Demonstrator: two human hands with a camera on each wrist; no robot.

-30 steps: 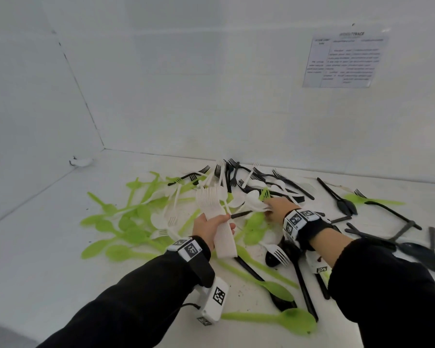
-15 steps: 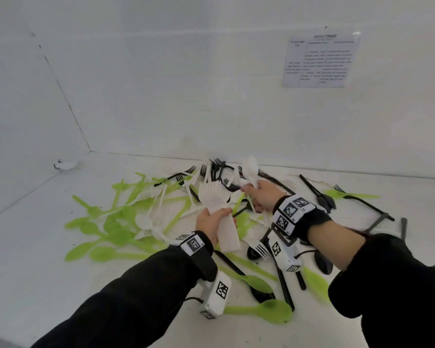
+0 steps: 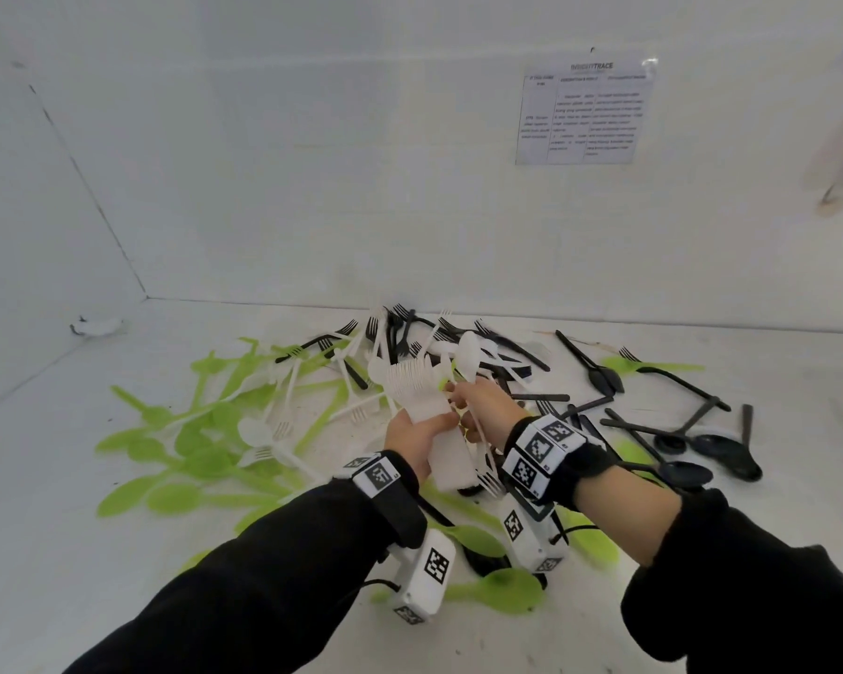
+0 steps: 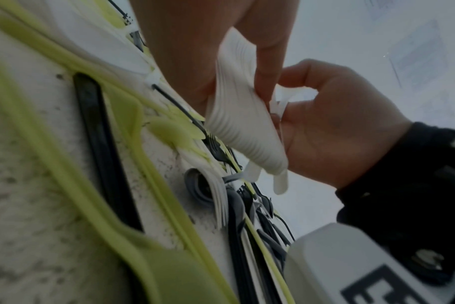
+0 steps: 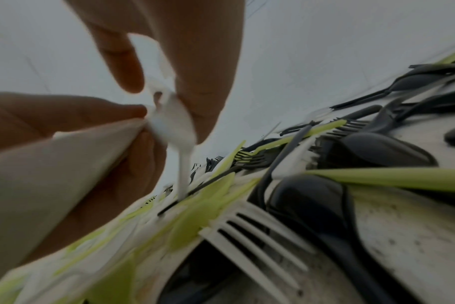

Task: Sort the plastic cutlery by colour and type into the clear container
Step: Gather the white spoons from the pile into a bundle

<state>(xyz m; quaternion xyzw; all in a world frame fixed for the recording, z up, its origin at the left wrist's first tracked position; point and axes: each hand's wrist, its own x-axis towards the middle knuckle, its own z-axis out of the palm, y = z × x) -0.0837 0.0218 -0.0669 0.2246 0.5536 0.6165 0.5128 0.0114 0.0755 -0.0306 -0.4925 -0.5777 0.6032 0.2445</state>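
Note:
My left hand [image 3: 414, 437] grips a thick stack of white forks [image 3: 419, 396] by the handles, tines pointing up and away; the stack's ribbed edge [image 4: 242, 123] fills the left wrist view. My right hand [image 3: 483, 401] pinches a white spoon [image 3: 469, 356] by its handle, bowl up, right beside the stack. The right wrist view shows the pinched white plastic [image 5: 169, 123] between thumb and fingers. Both hands hover over a mixed pile of green spoons [image 3: 191, 459], black cutlery [image 3: 677, 445] and loose white pieces. No clear container is in view.
A white fork [image 5: 247, 236] lies on the tabletop under my right wrist. A green spoon [image 3: 502, 588] lies nearest me. White walls close the table at the back and left; a printed sheet [image 3: 585, 114] hangs on the back wall. A small white object [image 3: 96, 327] sits in the left corner.
My right hand lifted a white spoon out of the pile and carried it left, up against the fork stack. The left hand kept its grip on the stack.

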